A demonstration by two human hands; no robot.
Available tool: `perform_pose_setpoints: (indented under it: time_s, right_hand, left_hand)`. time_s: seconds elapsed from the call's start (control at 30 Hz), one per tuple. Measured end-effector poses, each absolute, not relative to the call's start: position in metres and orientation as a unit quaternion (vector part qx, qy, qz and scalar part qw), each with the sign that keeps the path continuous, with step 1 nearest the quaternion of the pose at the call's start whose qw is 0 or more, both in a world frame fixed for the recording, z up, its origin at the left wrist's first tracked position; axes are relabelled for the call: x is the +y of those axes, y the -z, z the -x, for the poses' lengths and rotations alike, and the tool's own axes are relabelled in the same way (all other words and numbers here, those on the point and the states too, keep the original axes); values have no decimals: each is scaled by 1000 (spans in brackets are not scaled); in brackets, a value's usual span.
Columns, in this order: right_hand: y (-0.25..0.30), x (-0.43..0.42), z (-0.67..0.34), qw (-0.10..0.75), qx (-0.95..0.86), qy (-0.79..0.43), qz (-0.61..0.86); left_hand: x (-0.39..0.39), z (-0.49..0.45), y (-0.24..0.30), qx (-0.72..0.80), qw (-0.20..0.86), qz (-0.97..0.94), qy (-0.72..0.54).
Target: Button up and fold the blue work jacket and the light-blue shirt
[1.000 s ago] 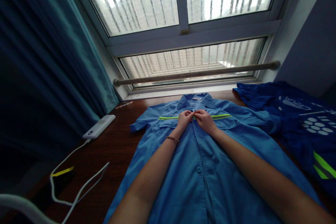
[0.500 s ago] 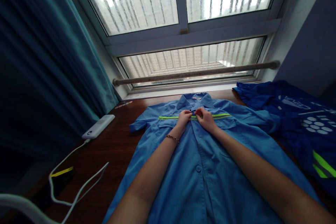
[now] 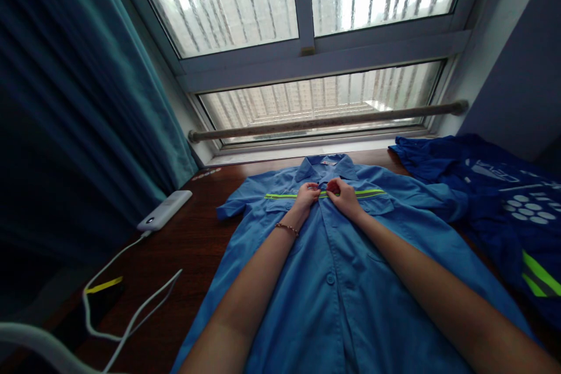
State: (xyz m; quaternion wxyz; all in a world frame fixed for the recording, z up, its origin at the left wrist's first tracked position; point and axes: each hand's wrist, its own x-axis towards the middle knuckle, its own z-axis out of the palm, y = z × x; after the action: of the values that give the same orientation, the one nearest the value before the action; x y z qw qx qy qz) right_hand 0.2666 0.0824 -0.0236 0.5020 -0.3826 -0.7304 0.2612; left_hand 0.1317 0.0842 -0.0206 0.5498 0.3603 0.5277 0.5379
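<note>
A light blue short-sleeved work shirt (image 3: 298, 292) lies spread out, front up, its collar toward the window. A yellow-green reflective stripe (image 3: 370, 193) crosses its chest. My left hand (image 3: 308, 194) pinches the front placket at the stripe, just below the collar. Close beside it, my right hand (image 3: 342, 196) has its fingers curled on the placket's other side. The fingers hide the small spot between them, so a button there cannot be made out. Lower on the placket a button (image 3: 330, 279) shows.
On the dark wooden surface (image 3: 201, 245) at left lie a white power bank (image 3: 165, 210), its white cable (image 3: 105, 336) and a black item with a yellow edge (image 3: 104, 286). A darker blue garment (image 3: 491, 198) lies at right. A metal rail (image 3: 328, 123) runs before the window; a curtain (image 3: 109, 82) hangs left.
Both hands stay at the same place on the placket. Their fingers have shifted only slightly, and the shirt lies as before.
</note>
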Motion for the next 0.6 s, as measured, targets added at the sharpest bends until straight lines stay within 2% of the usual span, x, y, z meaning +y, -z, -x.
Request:
perform_pose_setpoints:
  time_s: [0.27, 0.6]
  right_hand:
    - [20, 79, -267, 492, -758, -211, 373]
    - [27, 89, -269, 464, -756, -223, 404]
  left_hand:
    - [79, -132, 16, 529, 531, -368, -550]
    - [76, -132, 14, 494, 531, -408, -554]
